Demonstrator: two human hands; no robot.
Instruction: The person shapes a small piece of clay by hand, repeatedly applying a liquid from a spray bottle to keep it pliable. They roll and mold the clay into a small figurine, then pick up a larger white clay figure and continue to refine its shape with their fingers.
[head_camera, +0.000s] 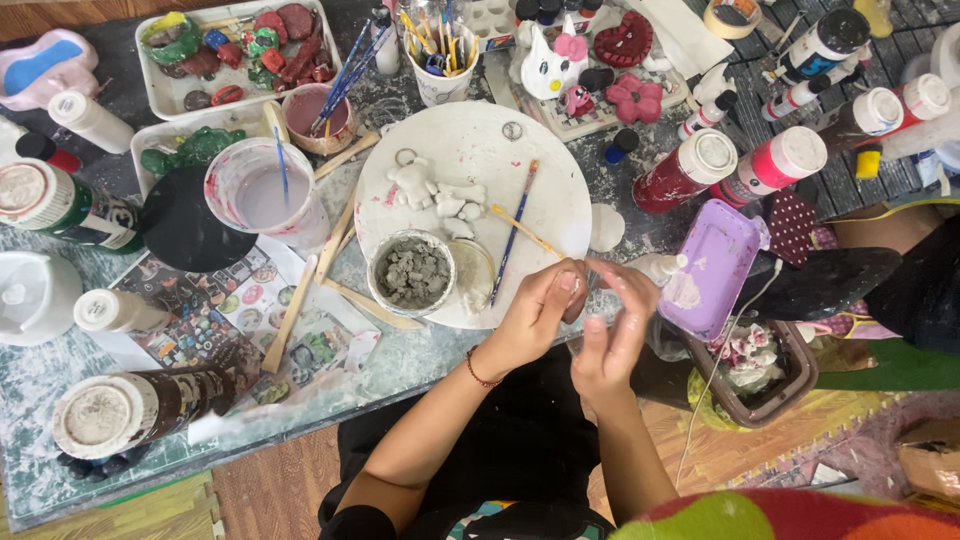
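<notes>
Small lump of clay (574, 287), pinched between fingers of left hand (535, 315) and right hand (612, 335), at near edge of round white plate (470, 140). On plate: small bowl (412, 272) of grey crumbled clay, white figures (440, 195), two brushes (515, 228). Beyond plate, cup (262, 192) of cloudy pink water holding one brush, and tray (165, 95) of painted pieces.

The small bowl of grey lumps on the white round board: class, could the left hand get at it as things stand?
Probably yes: the left hand is beside the bowl of grey lumps, with only bare white round board between them.
</notes>
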